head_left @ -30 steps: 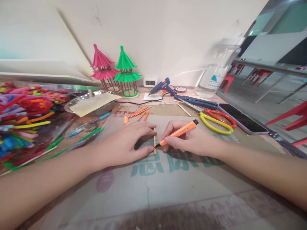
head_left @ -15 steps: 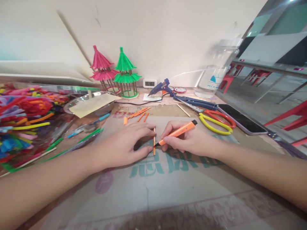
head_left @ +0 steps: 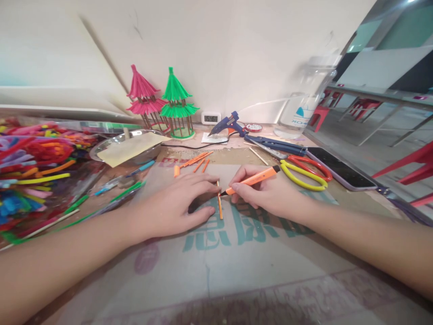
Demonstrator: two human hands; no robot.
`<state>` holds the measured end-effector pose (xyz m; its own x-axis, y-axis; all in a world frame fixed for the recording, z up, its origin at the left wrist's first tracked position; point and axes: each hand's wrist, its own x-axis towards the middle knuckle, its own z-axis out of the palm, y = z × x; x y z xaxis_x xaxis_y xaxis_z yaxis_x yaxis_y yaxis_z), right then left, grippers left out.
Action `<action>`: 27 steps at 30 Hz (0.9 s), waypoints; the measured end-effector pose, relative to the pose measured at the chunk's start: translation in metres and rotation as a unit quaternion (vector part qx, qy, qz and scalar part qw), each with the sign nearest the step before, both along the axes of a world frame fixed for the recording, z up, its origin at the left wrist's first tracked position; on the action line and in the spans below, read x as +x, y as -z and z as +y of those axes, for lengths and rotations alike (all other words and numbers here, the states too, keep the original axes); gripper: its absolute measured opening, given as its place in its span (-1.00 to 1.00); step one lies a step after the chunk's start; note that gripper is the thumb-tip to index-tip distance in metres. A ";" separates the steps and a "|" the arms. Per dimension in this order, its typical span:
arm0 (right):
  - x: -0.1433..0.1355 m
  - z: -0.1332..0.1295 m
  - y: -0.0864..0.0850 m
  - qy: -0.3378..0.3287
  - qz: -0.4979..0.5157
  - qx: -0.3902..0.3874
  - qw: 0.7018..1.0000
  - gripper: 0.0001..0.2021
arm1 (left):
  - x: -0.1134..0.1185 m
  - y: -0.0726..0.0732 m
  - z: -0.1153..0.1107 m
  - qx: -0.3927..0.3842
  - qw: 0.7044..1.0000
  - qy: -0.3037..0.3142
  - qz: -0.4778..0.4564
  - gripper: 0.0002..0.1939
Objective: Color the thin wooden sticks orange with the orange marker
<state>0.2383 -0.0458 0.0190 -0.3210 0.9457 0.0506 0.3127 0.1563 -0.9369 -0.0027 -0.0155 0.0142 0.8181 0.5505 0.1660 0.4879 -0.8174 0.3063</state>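
Note:
My right hand [head_left: 260,187] is closed around an orange marker [head_left: 259,177], its black cap on the rear end. The marker's dark tip touches a thin wooden stick [head_left: 220,206] lying on the mat, partly coloured orange. My left hand [head_left: 184,198] lies palm down, index fingertip holding the stick's upper end against the mat; the thumb rests apart from the stick. Several orange sticks [head_left: 196,159] lie beyond my left hand, with a small orange cap [head_left: 177,171] beside them. Two plain sticks [head_left: 259,155] lie farther right.
Scissors [head_left: 304,174] and a phone [head_left: 341,168] lie right. At the back are a blue glue gun [head_left: 229,123], a clock [head_left: 211,118], a plastic bottle [head_left: 304,104], and pink [head_left: 144,90] and green [head_left: 177,92] pagoda models. Pipe cleaners [head_left: 37,162] and a metal dish [head_left: 98,146] occupy the left.
The marker tip has moved up along the stick, away from me. The stick's lower end has swung slightly right, away from my left thumb.

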 end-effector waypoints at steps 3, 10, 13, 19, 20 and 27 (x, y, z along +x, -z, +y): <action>0.001 0.001 0.003 -0.011 0.003 -0.004 1.000 -0.85 | 0.000 0.001 0.000 -0.002 1.000 -0.001 0.005 -0.59; 0.003 0.000 0.001 -0.067 0.018 -0.038 0.997 -0.87 | 0.000 0.001 0.000 0.002 1.000 0.001 -0.008 -0.60; 0.001 -0.001 -0.001 -0.036 0.006 -0.031 0.999 -0.87 | 0.000 0.001 0.000 -0.001 1.000 0.003 -0.004 -0.60; 0.001 -0.001 0.000 -0.018 -0.008 -0.022 1.000 -0.86 | 0.000 0.000 0.000 -0.001 1.000 0.006 -0.004 -0.61; 0.002 0.000 -0.001 -0.028 -0.008 -0.024 0.999 -0.86 | 0.000 0.000 0.000 -0.002 1.000 0.007 -0.004 -0.61; 0.002 0.000 0.000 -0.038 0.000 -0.031 0.999 -0.85 | 0.000 0.000 0.000 0.003 1.000 0.009 -0.007 -0.62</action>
